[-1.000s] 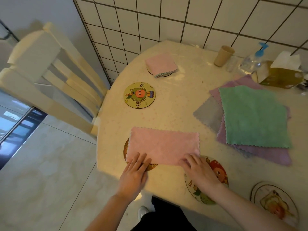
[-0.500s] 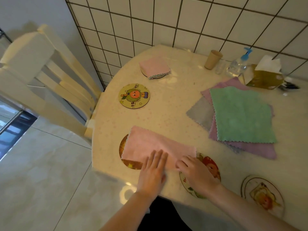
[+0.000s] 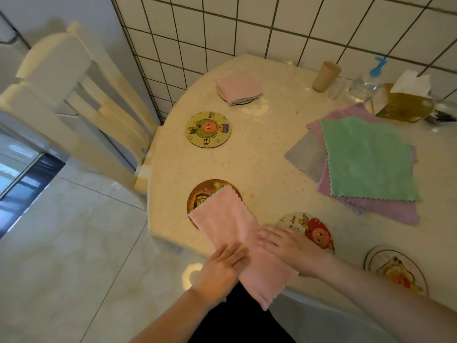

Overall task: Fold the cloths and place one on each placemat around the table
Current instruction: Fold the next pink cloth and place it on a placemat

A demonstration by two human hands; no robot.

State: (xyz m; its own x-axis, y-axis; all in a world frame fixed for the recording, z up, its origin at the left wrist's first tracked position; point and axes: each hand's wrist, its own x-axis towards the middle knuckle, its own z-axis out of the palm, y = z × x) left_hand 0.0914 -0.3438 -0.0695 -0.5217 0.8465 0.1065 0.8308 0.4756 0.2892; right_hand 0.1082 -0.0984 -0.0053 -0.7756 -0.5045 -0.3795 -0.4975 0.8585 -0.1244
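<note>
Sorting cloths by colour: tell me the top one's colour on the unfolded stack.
Green cloth, head view.

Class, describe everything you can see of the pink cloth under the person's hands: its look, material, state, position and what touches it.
The pink cloth looks like soft, fluffy microfibre with a wavy, scalloped edge showing a pale trim at its far corner. It lies as a long folded strip running diagonally, its far end over the dark round placemat, its near end hanging past the table edge. The left hand touches its left side, and the right hand rests on it with straight fingers from the right.
</note>
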